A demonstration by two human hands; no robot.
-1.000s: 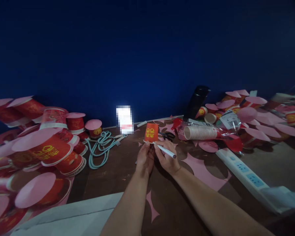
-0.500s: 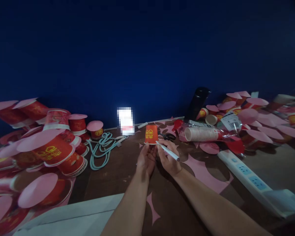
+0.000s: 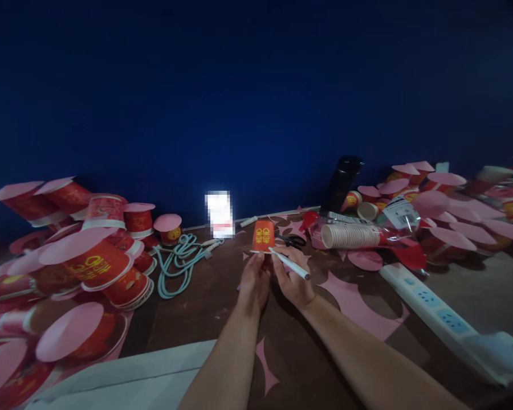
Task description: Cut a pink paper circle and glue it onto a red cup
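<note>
Between my hands a red paper cup (image 3: 264, 235) with yellow characters is held bottom up, its white rim toward me. My left hand (image 3: 255, 280) grips that rim from below with closed fingers. A white marker (image 3: 291, 264) is pinched in my right hand (image 3: 296, 285), its tip against or very near the cup's rim. Just behind my right hand lies a pair of dark-handled scissors (image 3: 293, 239). A white cap-like stick (image 3: 248, 221) rests on the table behind the cup.
Red cups with pink paper discs (image 3: 96, 262) pile up at left, and more (image 3: 442, 193) at right. A teal cable (image 3: 173, 270), a bright blurred screen (image 3: 220, 214), bagged paper cups (image 3: 350, 236), a black bottle (image 3: 342, 182), a power strip (image 3: 430, 302) and pink scraps (image 3: 353, 302) surround my hands.
The whole view has shifted slightly, so things sit lower. In my hands the cup has tilted and turned a little; the marker has stayed at its rim.
</note>
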